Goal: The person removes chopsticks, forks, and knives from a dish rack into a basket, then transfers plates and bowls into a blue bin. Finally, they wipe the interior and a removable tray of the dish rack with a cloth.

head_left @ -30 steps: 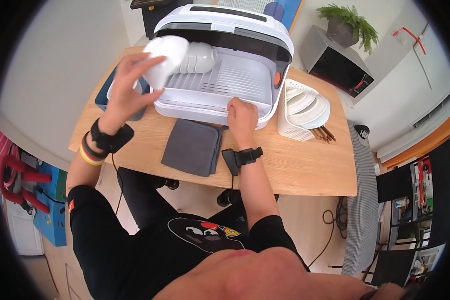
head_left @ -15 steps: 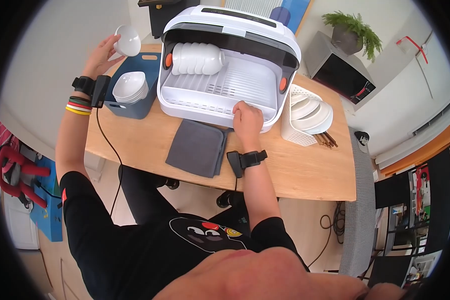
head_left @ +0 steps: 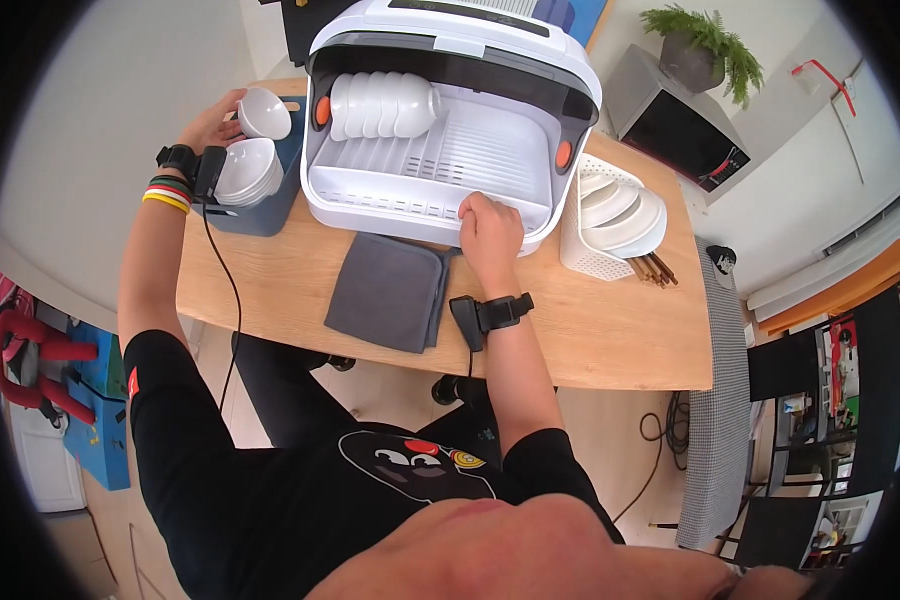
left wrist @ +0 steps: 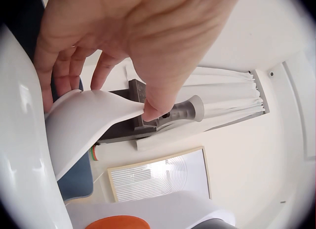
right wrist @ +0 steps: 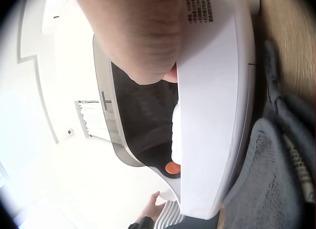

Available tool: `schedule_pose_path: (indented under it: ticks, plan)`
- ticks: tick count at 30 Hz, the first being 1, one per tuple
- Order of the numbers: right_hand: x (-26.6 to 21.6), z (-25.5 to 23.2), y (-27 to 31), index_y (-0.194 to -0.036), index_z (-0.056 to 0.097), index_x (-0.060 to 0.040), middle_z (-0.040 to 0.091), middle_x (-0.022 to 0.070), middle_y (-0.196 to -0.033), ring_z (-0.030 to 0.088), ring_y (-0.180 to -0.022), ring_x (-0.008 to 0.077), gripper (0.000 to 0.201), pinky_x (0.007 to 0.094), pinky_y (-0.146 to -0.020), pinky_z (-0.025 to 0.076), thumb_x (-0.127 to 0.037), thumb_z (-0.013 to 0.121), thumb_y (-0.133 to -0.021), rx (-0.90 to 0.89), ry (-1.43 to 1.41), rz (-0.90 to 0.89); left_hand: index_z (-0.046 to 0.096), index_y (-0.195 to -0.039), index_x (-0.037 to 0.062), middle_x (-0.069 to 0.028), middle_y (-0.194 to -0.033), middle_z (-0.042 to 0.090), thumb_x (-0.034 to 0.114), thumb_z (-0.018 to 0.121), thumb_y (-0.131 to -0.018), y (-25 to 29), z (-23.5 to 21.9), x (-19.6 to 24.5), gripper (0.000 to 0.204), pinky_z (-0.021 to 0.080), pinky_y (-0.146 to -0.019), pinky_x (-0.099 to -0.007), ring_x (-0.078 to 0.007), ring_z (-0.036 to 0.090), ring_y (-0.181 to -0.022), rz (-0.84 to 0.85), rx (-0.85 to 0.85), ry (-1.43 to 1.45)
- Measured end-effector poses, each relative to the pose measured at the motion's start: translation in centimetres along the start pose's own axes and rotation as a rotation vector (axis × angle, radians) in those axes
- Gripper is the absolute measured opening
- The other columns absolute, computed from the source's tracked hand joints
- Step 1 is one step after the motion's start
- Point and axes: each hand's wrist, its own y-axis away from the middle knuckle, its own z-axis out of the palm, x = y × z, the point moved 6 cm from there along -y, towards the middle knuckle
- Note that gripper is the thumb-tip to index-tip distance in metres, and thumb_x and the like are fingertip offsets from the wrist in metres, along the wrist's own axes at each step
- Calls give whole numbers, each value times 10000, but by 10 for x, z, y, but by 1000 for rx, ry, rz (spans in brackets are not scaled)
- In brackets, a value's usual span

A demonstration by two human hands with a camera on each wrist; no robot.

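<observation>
In the head view my left hand holds a white bowl at the back of a blue-grey bin. Its thumb and fingers pinch opposite edges of that bowl in the left wrist view. Just in front, a stack of white bowls sits in the same bin. A white dish dryer with a raised dark lid stands beside it, a row of white bowls lying on its left side of the rack. My right hand grips the dryer's front rim, fingertips curled over the inner side.
A folded dark grey cloth lies in front of the dryer. To the right is a white perforated basket with plates and brown chopsticks. A microwave bearing a potted plant stands at the back right.
My left hand has carried a bowl leftward from the dryer to the bin, then lowered it toward the bin's back. The right hand stays on the dryer's front rim.
</observation>
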Motion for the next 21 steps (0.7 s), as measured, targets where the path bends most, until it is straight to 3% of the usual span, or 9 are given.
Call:
schedule_pose_path:
  ticks: [8, 10, 13, 21]
  plan:
    - [-2, 0, -1, -681, 558, -87, 551, 69, -575, 550, -594, 261, 80, 372, -667, 410, -34, 536, -738, -12, 20, 6, 469, -1233, 37, -145, -1010, 595, 516, 659, -747, 12, 16, -10, 709, 515, -744, -321, -182, 592, -820, -97, -101, -210]
    - [-2, 0, -1, -681, 558, -87, 550, 67, -574, 549, -592, 258, 82, 370, -666, 410, -34, 535, -738, -5, 15, 4, 517, -1186, 31, -125, -954, 630, 515, 646, -752, 5, 12, -9, 663, 507, -715, -304, -186, 599, -818, 51, -33, -251]
    - [-2, 0, -1, -679, 558, -88, 547, 64, -571, 547, -589, 253, 87, 368, -663, 409, -32, 533, -741, -12, 13, 3, 574, -1114, 34, -94, -930, 637, 513, 628, -759, 13, 10, -11, 598, 489, -688, -277, -170, 592, -786, -92, -8, -433]
    - [-1, 1, 0, -673, 560, -91, 548, 66, -571, 549, -589, 252, 96, 367, -650, 410, -34, 535, -746, -17, 18, 11, 632, -947, 58, -41, -852, 638, 465, 610, -780, 25, 23, -12, 440, 457, -618, -253, -122, 566, -676, -42, -22, -467]
